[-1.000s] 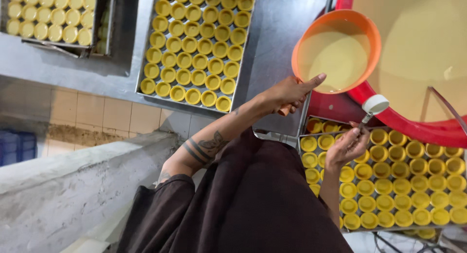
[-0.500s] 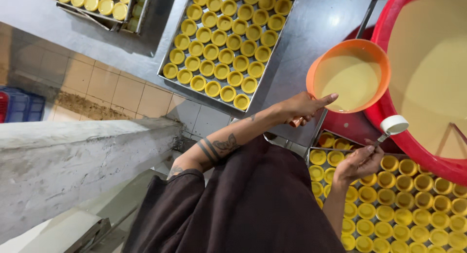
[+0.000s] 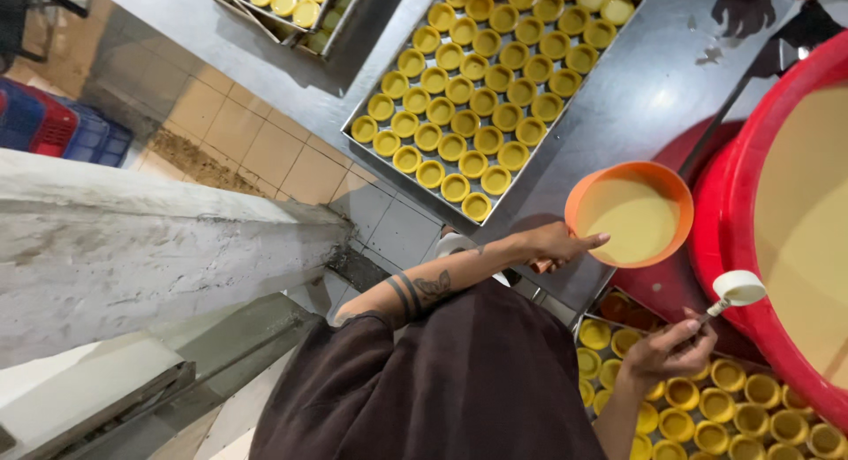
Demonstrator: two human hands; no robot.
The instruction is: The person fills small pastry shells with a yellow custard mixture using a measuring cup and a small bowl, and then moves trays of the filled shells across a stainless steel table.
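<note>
The left hand (image 3: 555, 245) grips the orange bowl (image 3: 629, 214) of batter at the tabletop's (image 3: 618, 115) near edge, steadying it; the right hand (image 3: 669, 347) pinches a small white scoop (image 3: 738, 288) over the near tray of yellow tart shells (image 3: 707, 407).

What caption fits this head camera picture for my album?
Left hand holds an orange bowl of yellow liquid; right hand holds a small white ladle over trayed tart shells.

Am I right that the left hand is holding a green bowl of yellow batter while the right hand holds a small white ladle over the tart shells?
Not quite: the head view shows the bowl is orange, not green. The left hand holds it, and the right hand holds the white ladle over the tart shells.
</note>
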